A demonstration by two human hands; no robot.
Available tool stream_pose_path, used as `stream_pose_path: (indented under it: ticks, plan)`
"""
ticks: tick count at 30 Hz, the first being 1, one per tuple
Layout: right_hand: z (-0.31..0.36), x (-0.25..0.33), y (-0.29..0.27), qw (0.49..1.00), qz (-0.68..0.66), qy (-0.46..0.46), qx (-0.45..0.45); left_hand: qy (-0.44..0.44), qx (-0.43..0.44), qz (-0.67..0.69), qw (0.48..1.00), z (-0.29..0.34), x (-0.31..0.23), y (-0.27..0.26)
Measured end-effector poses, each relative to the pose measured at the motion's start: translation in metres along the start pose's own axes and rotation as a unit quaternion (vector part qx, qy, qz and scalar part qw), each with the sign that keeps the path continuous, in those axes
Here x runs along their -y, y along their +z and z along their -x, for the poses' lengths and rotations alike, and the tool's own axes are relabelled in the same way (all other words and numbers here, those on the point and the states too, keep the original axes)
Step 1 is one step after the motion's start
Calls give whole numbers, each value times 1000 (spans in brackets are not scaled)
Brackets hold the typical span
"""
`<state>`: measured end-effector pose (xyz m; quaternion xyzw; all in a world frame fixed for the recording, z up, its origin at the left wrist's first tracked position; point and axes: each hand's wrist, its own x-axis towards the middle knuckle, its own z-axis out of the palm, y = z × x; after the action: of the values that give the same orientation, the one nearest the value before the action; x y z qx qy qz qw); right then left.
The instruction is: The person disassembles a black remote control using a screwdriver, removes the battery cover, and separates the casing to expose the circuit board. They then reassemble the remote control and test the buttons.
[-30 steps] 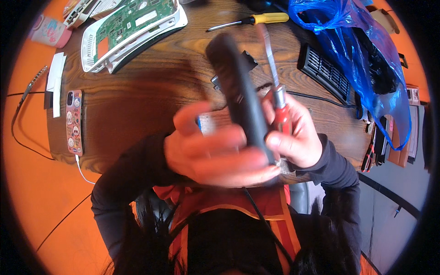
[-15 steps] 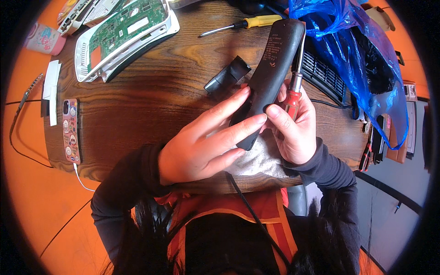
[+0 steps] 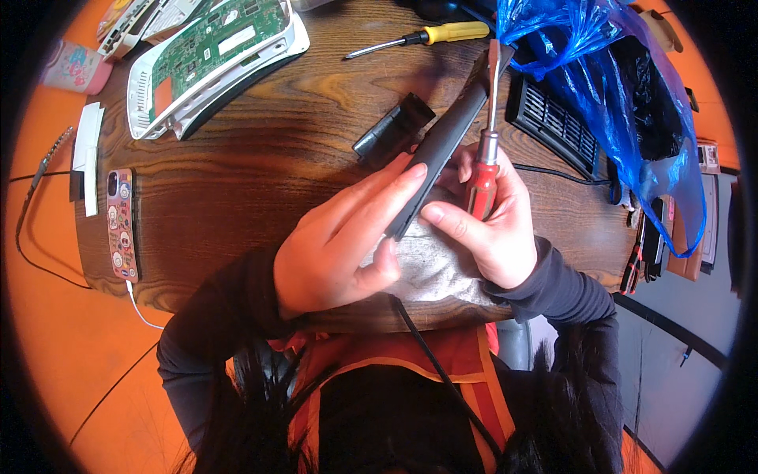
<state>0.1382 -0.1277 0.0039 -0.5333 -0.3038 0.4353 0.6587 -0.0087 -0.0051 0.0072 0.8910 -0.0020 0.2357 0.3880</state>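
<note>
A long black remote control (image 3: 448,141) is tilted on edge between my hands, its narrow side turned upward. My left hand (image 3: 335,241) is closed on its near left part, fingers along the casing. In my right hand (image 3: 505,237) is a flat-blade screwdriver (image 3: 482,189) with a red handle, its shaft pointing away from me beside the remote's far end. That hand's thumb lies near the remote's lower end. Just left of the remote, a loose black cover (image 3: 393,129) rests on the table. Grey cloth (image 3: 442,272) is bunched beneath my hands.
A yellow-handled screwdriver (image 3: 456,31) lies at the back. Far left stands a white casing with a green circuit board (image 3: 229,51). A phone (image 3: 122,229) on a charging cable lies at left. On the right are a blue plastic bag (image 3: 584,87) and a black slotted panel (image 3: 553,126).
The remote has turned from showing its printed back to lying edge-on, and its far end has dropped a little. My right hand and screwdriver have shifted slightly left.
</note>
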Motion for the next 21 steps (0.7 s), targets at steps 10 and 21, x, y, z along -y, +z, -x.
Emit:
stream_pose_path:
  ticks: [10, 21]
  plan:
    - [10, 17, 1, 999, -9, 39, -14, -34, -103, -34, 993, 1, -4, -12]
    - [9, 71, -26, 732, 611, -300, 33, -6, -132, -96, 987, 1, 5, -14]
